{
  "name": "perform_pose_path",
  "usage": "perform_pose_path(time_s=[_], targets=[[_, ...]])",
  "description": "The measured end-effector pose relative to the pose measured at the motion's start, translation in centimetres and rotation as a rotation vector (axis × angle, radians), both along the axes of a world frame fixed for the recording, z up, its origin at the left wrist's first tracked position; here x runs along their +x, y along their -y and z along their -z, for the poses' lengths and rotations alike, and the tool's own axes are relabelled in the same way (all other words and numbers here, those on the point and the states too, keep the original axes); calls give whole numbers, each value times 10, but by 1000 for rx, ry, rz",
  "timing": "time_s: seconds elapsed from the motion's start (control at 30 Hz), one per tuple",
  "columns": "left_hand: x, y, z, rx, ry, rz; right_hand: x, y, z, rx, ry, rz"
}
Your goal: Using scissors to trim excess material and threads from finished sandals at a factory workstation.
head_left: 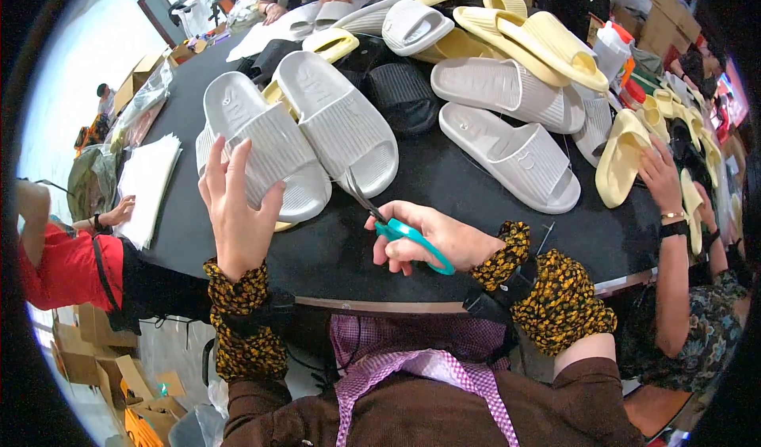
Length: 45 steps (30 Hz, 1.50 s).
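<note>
My right hand grips a pair of scissors with teal handles. Their dark blades point up and left, to the front edge of a light grey ribbed slide slipper. Beside it on the left lies a matching grey slipper. My left hand is spread over that one's strap, thumb and fingers apart; whether the fingertips touch it I cannot tell. Parts of a yellow slipper show from beneath the grey pair.
Two more grey slippers lie to the right on the black table. Behind are yellow slippers and a black slipper. White sheets rest at the left edge by a person in red; another person's hand holds a yellow slipper at right.
</note>
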<state>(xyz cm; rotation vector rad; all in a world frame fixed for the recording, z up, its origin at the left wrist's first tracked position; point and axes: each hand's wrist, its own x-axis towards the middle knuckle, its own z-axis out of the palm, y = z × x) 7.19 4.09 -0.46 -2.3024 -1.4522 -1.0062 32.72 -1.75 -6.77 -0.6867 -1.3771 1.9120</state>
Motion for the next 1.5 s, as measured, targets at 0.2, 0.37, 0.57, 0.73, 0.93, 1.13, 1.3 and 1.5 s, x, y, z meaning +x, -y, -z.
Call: perform_pose_path(time_s=[0.2,0.37,0.57,0.73,0.93,1.13,1.3,1.5], targets=[[-4,-12,-1,-48,-224,-12,3,1,-7,-48,45,3],[6,5,-9,-47,-143,33,3,2,-3,-71,37,0],[14,10,-9,-31,-124,12,4,1,-3,-100,23,-17],[14,8,-8,-28,-130,10,7,0,-7,-134,32,-40],[15,12,-10,-33,-144,27,8,-1,-9,-192,13,-73],[19,17,-9,-67,-116,68,9,1,-9,-185,0,-42],[19,15,-6,-55,-149,98,9,0,-9,-174,25,13],[12,14,-4,-102,-116,89,9,-2,-8,-195,-13,49]])
